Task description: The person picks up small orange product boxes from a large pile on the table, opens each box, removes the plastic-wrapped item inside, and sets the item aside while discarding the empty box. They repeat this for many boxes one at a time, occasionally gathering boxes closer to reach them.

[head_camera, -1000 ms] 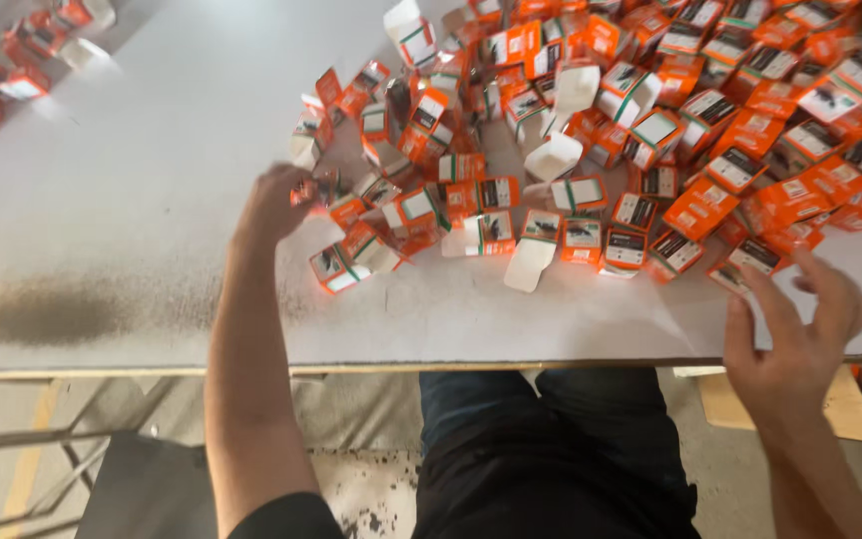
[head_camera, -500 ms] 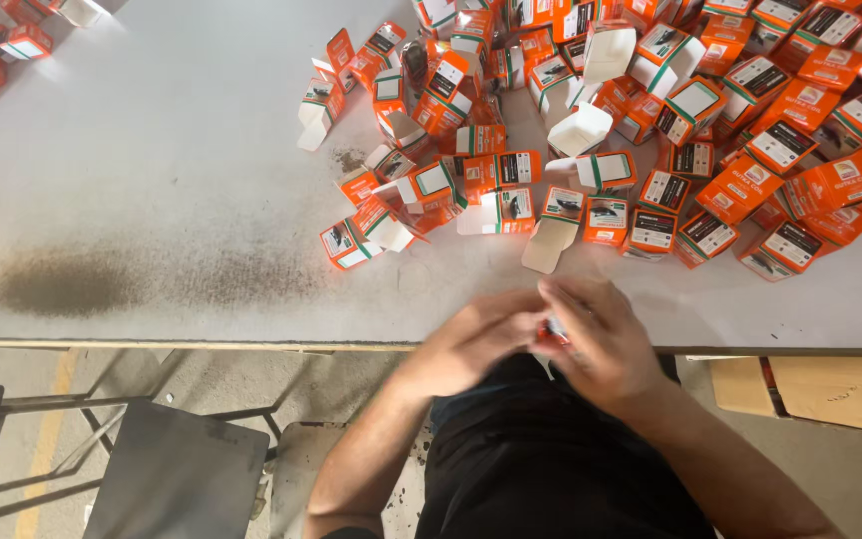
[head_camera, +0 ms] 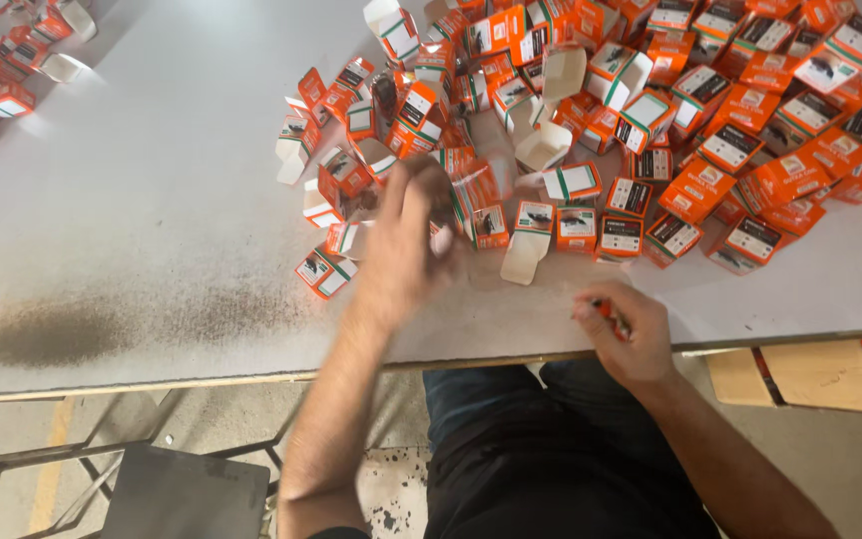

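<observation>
Left hand reached orange boxes.

The left hand reaches forward over the table, well in from its near edge, palm down and fingers spread loosely; it is blurred, so whether its grip has closed on anything cannot be told. Its bare forearm runs back from the wrist across the near edge, down to the elbow at the lower middle of the view. The right hand sits at the near edge of the table, right of centre, curled into a loose fist with knuckles up, thumb and fingers pinched together. Its forearm slants away to the lower right.
</observation>
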